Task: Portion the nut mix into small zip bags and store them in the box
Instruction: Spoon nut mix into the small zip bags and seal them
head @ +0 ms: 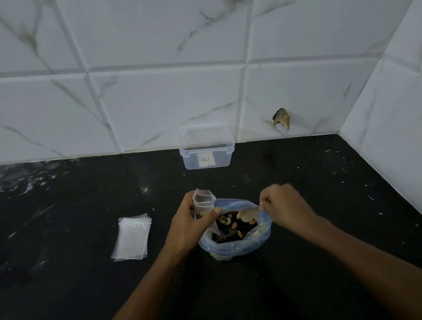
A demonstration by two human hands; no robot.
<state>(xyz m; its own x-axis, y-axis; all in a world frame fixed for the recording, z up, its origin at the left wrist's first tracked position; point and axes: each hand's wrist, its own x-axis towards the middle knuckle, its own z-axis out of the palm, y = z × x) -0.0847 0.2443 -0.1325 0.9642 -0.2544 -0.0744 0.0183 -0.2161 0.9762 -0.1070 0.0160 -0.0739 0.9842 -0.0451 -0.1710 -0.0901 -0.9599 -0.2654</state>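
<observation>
A bluish plastic bag (pixel 234 247) of nut mix (pixel 232 228) stands open on the black counter. My left hand (pixel 187 225) grips a small clear zip bag (pixel 203 202) at the big bag's left rim, mouth upward. My right hand (pixel 285 204) pinches the handle of a spoon (pixel 248 214) whose bowl lies over the nuts with a cashew on it. A clear plastic box (pixel 206 147) without a lid stands against the wall behind; a small white label shows inside it. A stack of several empty zip bags (pixel 132 237) lies flat to the left.
The black counter (pixel 334 187) meets tiled walls at the back and right, forming a corner. A broken spot in the tile (pixel 282 118) shows right of the box.
</observation>
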